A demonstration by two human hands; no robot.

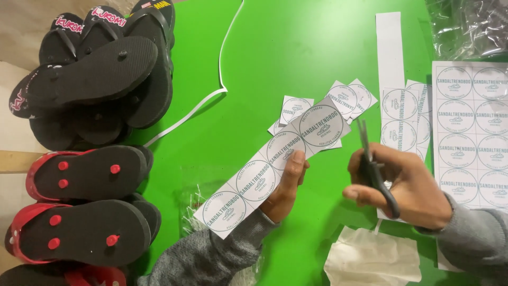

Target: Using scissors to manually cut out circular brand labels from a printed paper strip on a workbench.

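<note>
1. The left hand point(286, 185) pinches a paper strip point(275, 161) of round printed labels, thumb on top and the other fingers underneath. The strip runs diagonally, from low by the grey sleeve point(211, 254) up and to the right across the green table point(275, 53).
2. The right hand point(407, 185) is closed through the handles of dark scissors point(373, 164), blades pointing up and away, and as far as I can see nearly shut. The tips sit just to the right of the strip's upper end, so that's the closer hand to the free end.
3. Paper looks thin, flat and matte; a few cut squares point(352, 98) lie just past the strip's end.
4. A full label sheet point(468, 132) lies at far right, crinkly clear plastic point(468, 26) above it.
5. Rubbery black and red flip-flops point(90, 175) are stacked on the left, soles up, well apart from the hands.
</note>
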